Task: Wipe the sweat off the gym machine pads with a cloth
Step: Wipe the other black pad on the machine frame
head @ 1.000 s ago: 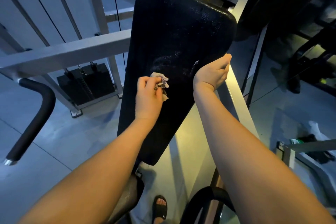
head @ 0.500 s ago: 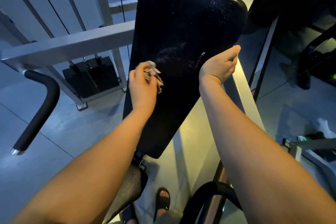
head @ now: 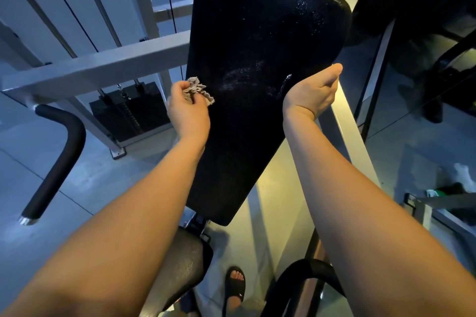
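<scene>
A long black back pad (head: 260, 33) of a gym machine slants away from me, with shiny wet streaks near its middle. My left hand (head: 189, 113) grips a small crumpled grey cloth (head: 197, 91) against the pad's left edge. My right hand (head: 313, 94) clasps the pad's right edge, thumb up and fingers wrapped behind it. A black seat pad (head: 184, 262) shows below the back pad, partly hidden by my left forearm.
Grey frame bars (head: 98, 67) and a black weight stack (head: 128, 113) stand at the left. A black padded handle (head: 59, 159) curves down at lower left. A pale frame rail (head: 353, 131) runs along the pad's right. My sandalled foot (head: 235, 288) rests on the floor.
My left hand with the cloth has slid leftward and up across the pad to its left edge. My right hand keeps its hold on the right edge. The view has shifted closer.
</scene>
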A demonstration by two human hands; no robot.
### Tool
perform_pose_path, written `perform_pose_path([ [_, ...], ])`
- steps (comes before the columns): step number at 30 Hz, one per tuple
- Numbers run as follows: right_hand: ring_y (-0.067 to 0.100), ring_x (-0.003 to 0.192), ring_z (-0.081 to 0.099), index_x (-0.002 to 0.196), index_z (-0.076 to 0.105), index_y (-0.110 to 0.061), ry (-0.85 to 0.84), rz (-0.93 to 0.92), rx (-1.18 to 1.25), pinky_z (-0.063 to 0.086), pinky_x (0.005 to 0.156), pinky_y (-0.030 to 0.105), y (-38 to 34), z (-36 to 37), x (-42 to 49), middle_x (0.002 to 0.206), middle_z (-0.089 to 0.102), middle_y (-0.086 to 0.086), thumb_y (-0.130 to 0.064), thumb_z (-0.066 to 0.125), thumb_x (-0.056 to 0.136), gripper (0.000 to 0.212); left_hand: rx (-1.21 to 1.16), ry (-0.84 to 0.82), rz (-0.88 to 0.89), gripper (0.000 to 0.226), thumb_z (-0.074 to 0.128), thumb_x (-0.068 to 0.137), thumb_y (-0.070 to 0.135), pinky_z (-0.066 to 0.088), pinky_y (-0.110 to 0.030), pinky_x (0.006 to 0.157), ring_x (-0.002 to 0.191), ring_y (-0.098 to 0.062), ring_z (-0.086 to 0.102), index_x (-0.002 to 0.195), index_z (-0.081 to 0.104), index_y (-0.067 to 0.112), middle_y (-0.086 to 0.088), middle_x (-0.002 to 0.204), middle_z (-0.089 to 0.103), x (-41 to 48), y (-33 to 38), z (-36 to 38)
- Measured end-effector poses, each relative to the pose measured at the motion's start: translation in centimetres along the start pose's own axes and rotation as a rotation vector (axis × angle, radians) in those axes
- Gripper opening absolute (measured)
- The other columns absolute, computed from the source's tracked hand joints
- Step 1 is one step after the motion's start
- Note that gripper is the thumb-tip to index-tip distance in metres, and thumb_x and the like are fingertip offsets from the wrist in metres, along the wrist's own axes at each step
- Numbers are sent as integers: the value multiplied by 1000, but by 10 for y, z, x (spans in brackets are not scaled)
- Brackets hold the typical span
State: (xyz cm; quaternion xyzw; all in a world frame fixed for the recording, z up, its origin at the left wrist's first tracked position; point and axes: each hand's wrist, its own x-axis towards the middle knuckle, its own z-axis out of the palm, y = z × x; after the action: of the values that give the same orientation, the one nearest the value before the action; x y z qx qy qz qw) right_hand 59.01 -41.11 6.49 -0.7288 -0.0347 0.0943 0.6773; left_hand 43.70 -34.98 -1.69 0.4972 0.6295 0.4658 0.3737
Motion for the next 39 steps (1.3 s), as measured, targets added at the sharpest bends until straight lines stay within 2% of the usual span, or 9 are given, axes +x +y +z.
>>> perform_pose_path([
  [4,20,138,43,149,46,-17,9,20,3,28,102,23,2,2,3,152,47,5,-40,20,111,51,6,-222,132,23,60,95,11,46,-6,81,93,3,57,113,61,26,5,111,57,-55,-5,10],
  [7,20,140,41,151,44,-16,10,23,-16,28,104,23,1,0,2,154,45,6,-39,20,111,51,54,-233,179,25,62,93,8,37,3,77,91,10,53,112,63,25,5,113,54,-47,-4,4],
  [12,7,112,41,147,48,-14,10,-11,-25,26,95,20,-1,0,2,149,50,7,-37,20,111,51,16,-10,-1,22,54,96,6,41,0,66,80,3,53,108,61,23,2,118,53,1,10,-2],
  [17,22,132,46,143,52,-11,20,6,2,25,94,21,0,0,1,147,52,10,-36,21,111,51,52,-276,255,24,60,94,6,41,-1,80,92,6,56,107,64,25,6,112,53,-53,1,7],
  [21,13,119,45,146,50,-13,14,7,-8,29,100,24,-1,0,1,149,50,9,-37,21,111,51,17,-113,138,23,58,94,5,43,-4,77,86,5,55,104,65,24,6,111,52,-8,15,-4],
  [23,15,127,46,147,48,-15,18,-8,-17,32,107,29,0,1,1,151,49,7,-38,20,111,52,-2,-36,83,24,54,94,5,43,-7,73,85,0,58,102,63,26,9,110,51,3,21,-4],
  [29,22,132,45,145,50,-15,32,15,0,27,99,25,-1,2,1,149,50,8,-39,21,111,51,27,-263,268,27,58,94,5,37,2,82,96,18,51,107,64,28,6,115,52,-42,6,5],
  [35,23,142,39,150,45,-19,24,20,-4,28,116,35,-1,2,-1,155,45,6,-43,20,110,53,-66,-99,157,24,57,95,7,43,-3,88,95,11,55,109,67,23,5,117,56,-12,17,5],
  [39,24,141,40,150,46,-19,41,15,3,29,117,37,0,4,0,155,45,6,-43,20,109,54,-35,-168,212,26,56,96,8,40,-2,88,99,9,54,112,65,27,7,119,53,-30,13,8],
])
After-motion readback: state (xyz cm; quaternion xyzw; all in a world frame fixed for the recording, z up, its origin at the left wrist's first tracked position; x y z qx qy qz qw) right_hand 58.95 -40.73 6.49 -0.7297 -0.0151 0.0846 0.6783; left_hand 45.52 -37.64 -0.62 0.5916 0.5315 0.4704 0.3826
